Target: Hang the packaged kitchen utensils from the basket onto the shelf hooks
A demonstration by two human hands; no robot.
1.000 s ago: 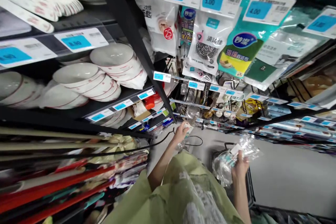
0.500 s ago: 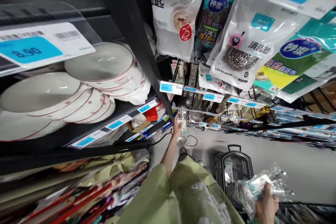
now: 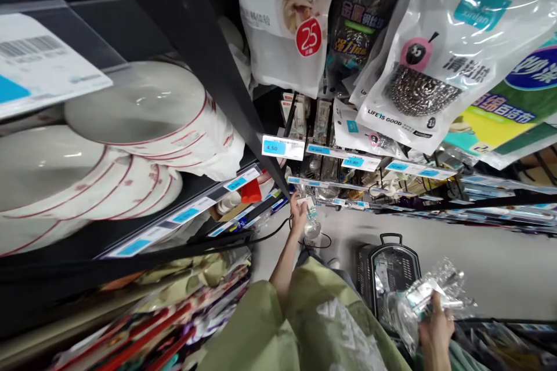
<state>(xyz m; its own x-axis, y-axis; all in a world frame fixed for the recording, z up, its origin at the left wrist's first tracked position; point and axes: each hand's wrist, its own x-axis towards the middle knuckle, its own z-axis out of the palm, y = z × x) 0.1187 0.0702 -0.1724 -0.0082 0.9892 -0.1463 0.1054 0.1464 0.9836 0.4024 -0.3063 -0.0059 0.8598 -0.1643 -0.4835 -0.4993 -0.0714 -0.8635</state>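
Note:
My left hand (image 3: 297, 214) reaches down to the low hooks of the rack and is closed on a small clear packet (image 3: 310, 217) with a white card top. My right hand (image 3: 435, 327) is at the lower right, fingers wrapped round a bundle of crinkly clear plastic packets (image 3: 418, 301). That bundle hovers just right of a black shopping basket (image 3: 387, 269) on the floor, which holds a packet or two. My green top fills the bottom middle.
Stacked white bowls with red rims (image 3: 143, 122) sit on the black shelf at left. Hanging packs of steel scourers (image 3: 418, 81) and sponges crowd the top right, close to my head. Blue price tags (image 3: 282, 148) line the hook rails. Grey floor (image 3: 500, 266) lies right.
The view has dropped closer to the shelves. My left hand has stayed at the low hooks holding the small packet. My right hand with the plastic bundle moved down and right, beside the basket.

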